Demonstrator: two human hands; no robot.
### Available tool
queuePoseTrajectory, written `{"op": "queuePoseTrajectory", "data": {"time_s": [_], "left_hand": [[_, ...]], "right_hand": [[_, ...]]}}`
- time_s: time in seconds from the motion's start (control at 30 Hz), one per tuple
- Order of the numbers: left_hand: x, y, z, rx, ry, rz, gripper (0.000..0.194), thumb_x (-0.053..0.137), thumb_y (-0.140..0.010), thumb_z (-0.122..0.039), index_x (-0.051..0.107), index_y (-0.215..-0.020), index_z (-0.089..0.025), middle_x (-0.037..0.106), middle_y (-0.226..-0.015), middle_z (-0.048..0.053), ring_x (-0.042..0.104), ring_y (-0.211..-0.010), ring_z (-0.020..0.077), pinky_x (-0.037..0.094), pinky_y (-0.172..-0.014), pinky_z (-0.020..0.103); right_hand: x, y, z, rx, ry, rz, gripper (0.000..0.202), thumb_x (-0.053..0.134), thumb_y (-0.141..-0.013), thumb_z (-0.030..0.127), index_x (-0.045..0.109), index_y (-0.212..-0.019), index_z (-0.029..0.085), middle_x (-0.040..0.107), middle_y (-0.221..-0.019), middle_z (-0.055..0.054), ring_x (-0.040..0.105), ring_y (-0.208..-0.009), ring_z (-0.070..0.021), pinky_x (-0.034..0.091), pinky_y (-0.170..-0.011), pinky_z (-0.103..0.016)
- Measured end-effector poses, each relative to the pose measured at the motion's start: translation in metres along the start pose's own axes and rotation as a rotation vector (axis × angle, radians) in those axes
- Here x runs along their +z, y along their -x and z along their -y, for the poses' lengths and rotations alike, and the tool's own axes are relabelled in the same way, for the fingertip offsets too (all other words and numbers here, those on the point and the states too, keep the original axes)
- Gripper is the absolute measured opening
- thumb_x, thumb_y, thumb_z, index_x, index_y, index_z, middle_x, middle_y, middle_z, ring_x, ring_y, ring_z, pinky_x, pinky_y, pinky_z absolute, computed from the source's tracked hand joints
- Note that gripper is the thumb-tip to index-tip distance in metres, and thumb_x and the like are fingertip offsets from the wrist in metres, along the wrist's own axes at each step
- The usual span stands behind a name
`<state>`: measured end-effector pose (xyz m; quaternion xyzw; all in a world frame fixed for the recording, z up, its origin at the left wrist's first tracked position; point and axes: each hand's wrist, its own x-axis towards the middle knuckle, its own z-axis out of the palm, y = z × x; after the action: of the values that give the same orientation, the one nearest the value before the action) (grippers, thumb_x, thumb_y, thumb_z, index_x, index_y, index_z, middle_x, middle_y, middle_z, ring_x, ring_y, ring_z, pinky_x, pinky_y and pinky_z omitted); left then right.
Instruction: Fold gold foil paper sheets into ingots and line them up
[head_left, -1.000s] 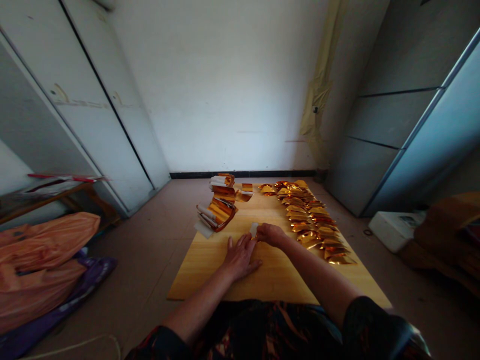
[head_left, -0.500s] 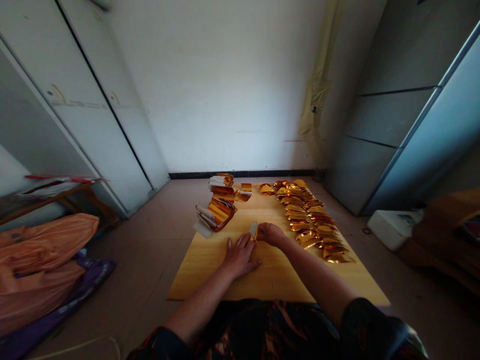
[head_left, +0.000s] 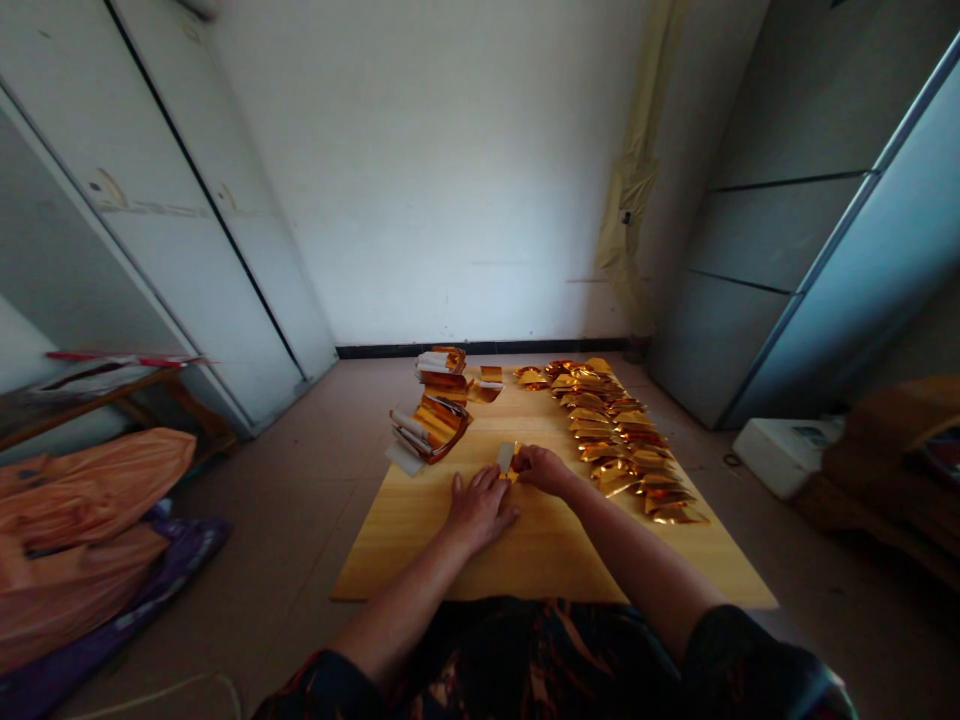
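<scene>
A small sheet of gold foil paper [head_left: 505,458], its pale backing upward, lies on the wooden board between my two hands. My left hand [head_left: 480,508] rests flat on the board, fingers spread, with its fingertips pressing the sheet's near edge. Closed at the sheet's right side, my right hand [head_left: 541,470] pinches its gold edge between thumb and fingers. Part of the sheet is hidden under the fingers. Folded gold foil pieces [head_left: 600,420] are lined up in overlapping rows to the right. Unfolded gold and white sheets [head_left: 435,425] sit in stacks at the back left.
The wooden board [head_left: 420,560] stands low before me, close to the white wall [head_left: 450,180]. A grey cabinet [head_left: 187,200] is at the left and a refrigerator [head_left: 780,220] at the right. Orange bags [head_left: 82,500] lie at the left, a white box [head_left: 780,455] at the right.
My right hand has shifted very slightly to the right at the sheet's edge, and more gold shows beside it. My left hand stays almost in place.
</scene>
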<state>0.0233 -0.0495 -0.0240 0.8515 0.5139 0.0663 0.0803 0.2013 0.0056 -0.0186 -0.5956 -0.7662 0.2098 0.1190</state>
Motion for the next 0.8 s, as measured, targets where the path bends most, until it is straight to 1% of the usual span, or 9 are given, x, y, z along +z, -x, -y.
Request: {"op": "queuePoseTrajectory", "data": {"time_s": [0.1,0.17,0.23,0.33,0.4,0.47,0.57,0.63,0.8], "left_hand": [[-0.002,-0.003,0.000,-0.009,0.019,-0.054,0.029,0.047,-0.087,-0.040,0.055,-0.112,-0.029,0.047,-0.138,0.005,0.039,-0.127,0.0260,0.018,-0.104,0.062],[-0.004,-0.007,0.001,-0.027,0.025,-0.091,0.022,0.047,-0.087,-0.035,0.059,-0.104,-0.028,0.054,-0.131,0.003,0.044,-0.122,0.0241,0.019,-0.104,0.059],[-0.006,-0.012,0.002,-0.049,0.020,-0.125,0.018,0.049,-0.086,-0.033,0.062,-0.097,-0.027,0.058,-0.123,0.002,0.048,-0.117,0.0234,0.020,-0.104,0.057],[-0.006,-0.021,0.004,-0.059,-0.026,-0.203,0.017,0.049,-0.085,-0.026,0.065,-0.089,-0.024,0.061,-0.118,0.004,0.049,-0.113,0.0233,0.022,-0.103,0.054],[-0.005,-0.025,0.007,-0.043,-0.081,-0.262,0.020,0.047,-0.085,-0.022,0.066,-0.087,-0.021,0.062,-0.114,0.006,0.050,-0.110,0.0235,0.024,-0.102,0.052],[-0.004,-0.029,0.010,-0.023,-0.124,-0.294,0.022,0.046,-0.086,-0.020,0.068,-0.088,-0.019,0.064,-0.106,0.009,0.052,-0.105,0.0236,0.028,-0.099,0.047],[-0.003,-0.033,0.015,-0.014,-0.142,-0.272,0.024,0.045,-0.085,-0.018,0.069,-0.087,-0.017,0.065,-0.093,0.010,0.053,-0.096,0.0226,0.035,-0.089,0.040],[-0.004,-0.034,0.017,-0.005,-0.152,-0.242,0.025,0.044,-0.085,-0.016,0.069,-0.086,-0.017,0.065,-0.089,0.010,0.053,-0.093,0.0220,0.036,-0.085,0.037],[-0.006,-0.034,0.018,0.034,-0.172,-0.179,0.027,0.041,-0.088,-0.016,0.068,-0.089,-0.017,0.063,-0.096,0.009,0.050,-0.097,0.0219,0.037,-0.085,0.035]], "right_hand": [[0.000,-0.003,-0.004,-0.004,0.049,-0.034,0.019,0.055,-0.075,0.014,0.067,-0.090,0.019,0.065,-0.092,-0.003,0.057,-0.079,-0.0123,0.038,-0.068,-0.019],[-0.001,-0.002,-0.004,-0.038,0.130,-0.075,0.019,0.054,-0.079,0.018,0.068,-0.092,0.020,0.063,-0.101,-0.005,0.056,-0.087,-0.0144,0.038,-0.072,-0.021],[-0.003,0.004,-0.001,-0.100,0.228,-0.092,0.019,0.053,-0.082,0.023,0.068,-0.093,0.022,0.062,-0.106,-0.006,0.053,-0.096,-0.0179,0.038,-0.077,-0.024],[-0.007,0.020,0.010,-0.129,0.359,-0.100,0.023,0.046,-0.088,0.028,0.067,-0.095,0.024,0.063,-0.100,-0.008,0.050,-0.099,-0.0221,0.036,-0.081,-0.031],[-0.009,0.032,0.019,-0.150,0.415,-0.102,0.024,0.046,-0.088,0.026,0.068,-0.096,0.023,0.063,-0.099,-0.009,0.050,-0.099,-0.0228,0.035,-0.081,-0.033],[-0.008,0.041,0.027,-0.172,0.434,-0.081,0.021,0.050,-0.086,0.028,0.068,-0.094,0.022,0.063,-0.099,-0.010,0.051,-0.096,-0.0224,0.035,-0.080,-0.033],[-0.001,0.046,0.030,-0.264,0.406,-0.076,0.022,0.048,-0.088,0.027,0.069,-0.085,0.020,0.063,-0.091,-0.008,0.052,-0.088,-0.0187,0.035,-0.075,-0.029],[0.005,0.045,0.026,-0.328,0.366,-0.091,0.025,0.045,-0.090,0.025,0.068,-0.081,0.020,0.062,-0.085,-0.006,0.052,-0.082,-0.0159,0.036,-0.072,-0.026],[0.014,0.035,0.008,-0.391,0.338,-0.194,0.021,0.050,-0.088,0.024,0.067,-0.078,0.017,0.061,-0.083,-0.005,0.051,-0.077,-0.0145,0.037,-0.072,-0.025]]}}
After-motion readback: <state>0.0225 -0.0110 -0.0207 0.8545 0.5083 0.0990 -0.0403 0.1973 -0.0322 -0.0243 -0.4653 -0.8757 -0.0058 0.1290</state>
